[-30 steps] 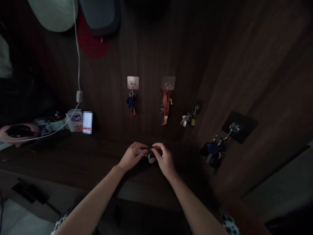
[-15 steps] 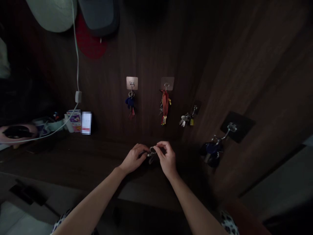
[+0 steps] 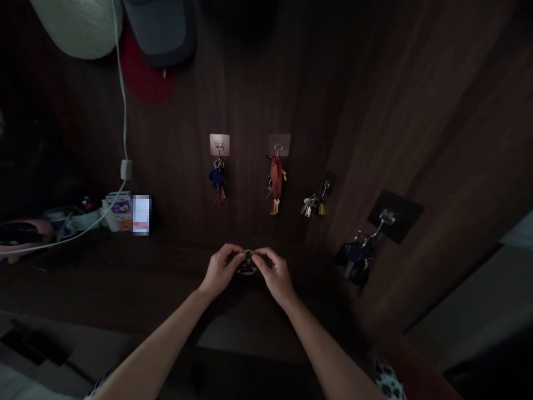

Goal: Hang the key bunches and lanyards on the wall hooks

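Between my hands is a metal key ring (image 3: 249,252) with a few small keys (image 3: 247,269) hanging below it, dim and hard to tell apart. My left hand (image 3: 223,268) pinches the ring's left side between thumb and fingers. On the ring's right side, my right hand (image 3: 272,272) pinches it in the same way. Both hands are close together over the dark wooden shelf (image 3: 158,278), and the fingertips hide part of the ring.
Bunches of keys hang from wall hooks: one with a blue piece (image 3: 217,178), one with a red strap (image 3: 276,178), silver keys (image 3: 308,206) and dark fobs (image 3: 356,254). A lit phone (image 3: 140,215) leans beside small boxes (image 3: 119,211). A cable (image 3: 124,111) and caps (image 3: 162,33) hang upper left.
My hands have drawn closer together on the ring, the left now reaching its edge. The keys hang lower beneath it. The whole view has shifted slightly.
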### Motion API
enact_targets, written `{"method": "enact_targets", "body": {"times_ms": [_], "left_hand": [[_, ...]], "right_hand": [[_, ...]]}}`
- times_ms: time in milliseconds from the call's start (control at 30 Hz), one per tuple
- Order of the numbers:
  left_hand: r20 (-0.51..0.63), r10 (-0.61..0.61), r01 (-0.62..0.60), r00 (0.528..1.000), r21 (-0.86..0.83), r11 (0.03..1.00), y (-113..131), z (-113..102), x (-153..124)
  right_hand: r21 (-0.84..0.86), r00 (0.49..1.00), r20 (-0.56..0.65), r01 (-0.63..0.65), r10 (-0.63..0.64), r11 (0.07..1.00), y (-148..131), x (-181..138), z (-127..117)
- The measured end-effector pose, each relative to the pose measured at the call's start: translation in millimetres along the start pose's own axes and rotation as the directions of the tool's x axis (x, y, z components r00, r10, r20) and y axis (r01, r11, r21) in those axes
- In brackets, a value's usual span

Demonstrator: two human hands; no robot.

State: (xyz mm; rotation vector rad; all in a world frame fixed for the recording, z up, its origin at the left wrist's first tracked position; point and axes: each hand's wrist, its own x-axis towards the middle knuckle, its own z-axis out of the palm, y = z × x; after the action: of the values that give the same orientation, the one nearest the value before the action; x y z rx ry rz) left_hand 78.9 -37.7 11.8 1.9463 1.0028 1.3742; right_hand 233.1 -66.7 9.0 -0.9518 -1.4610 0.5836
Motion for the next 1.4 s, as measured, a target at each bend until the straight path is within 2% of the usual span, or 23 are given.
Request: {"method": "enact_targets", "body": {"times_ms": [167, 333, 567, 700, 867, 1000, 1100, 1233, 1400], "left_hand": [[0.006, -0.129, 0.128, 0.992, -0.208, 0.970, 7.9, -2.6, 1.9], [0.029, -0.148, 0.150, 0.989, -0.247, 0.957, 9.5, -1.7, 1.9], [0.046, -0.115, 0.121, 0.992, -0.182, 0.976, 11.0, -2.9, 2.0], [0.020, -0.073, 0.073, 0.997, -0.036, 0.997, 4.9, -8.7, 3.2], [0.022, -0.084, 0.078, 0.996, 0.190, 0.979, -11.3, -15.9, 4.2], [0.008, -0.131, 0.125, 0.991, 0.251, 0.960, -19.5, -19.3, 6.4], [0.000, -0.160, 0.155, 0.987, 0.253, 0.955, -22.3, -20.9, 8.4], [-0.003, -0.185, 0.180, 0.983, 0.250, 0.951, -25.2, -21.3, 10.2], [0.035, -0.227, 0.211, 0.973, 0.254, 0.944, -26.0, -20.5, 10.3]], "right_hand": [[0.067, 0.996, 0.084, -0.015, 0.010, 0.998, 5.6, 1.3, 2.6], [0.117, 0.994, 0.065, -0.090, 0.083, 0.989, 4.1, -0.2, 2.7], [0.205, 0.994, 0.038, -0.107, 0.102, 0.973, -2.6, -0.1, -1.1], [0.334, 0.983, -0.027, -0.164, 0.183, 0.928, -2.6, 3.2, -5.2], [0.593, 0.964, -0.041, -0.189, 0.264, 0.783, -0.1, 7.4, -11.6], [0.761, 0.959, -0.028, -0.163, 0.284, 0.628, -1.3, 9.5, -19.8], [0.816, 0.958, -0.042, -0.132, 0.285, 0.563, -4.1, 9.9, -27.2], [0.838, 0.954, -0.052, -0.119, 0.296, 0.532, -7.4, 9.3, -35.9], [0.829, 0.958, -0.073, -0.096, 0.277, 0.550, -9.8, 11.7, -43.1]]}}
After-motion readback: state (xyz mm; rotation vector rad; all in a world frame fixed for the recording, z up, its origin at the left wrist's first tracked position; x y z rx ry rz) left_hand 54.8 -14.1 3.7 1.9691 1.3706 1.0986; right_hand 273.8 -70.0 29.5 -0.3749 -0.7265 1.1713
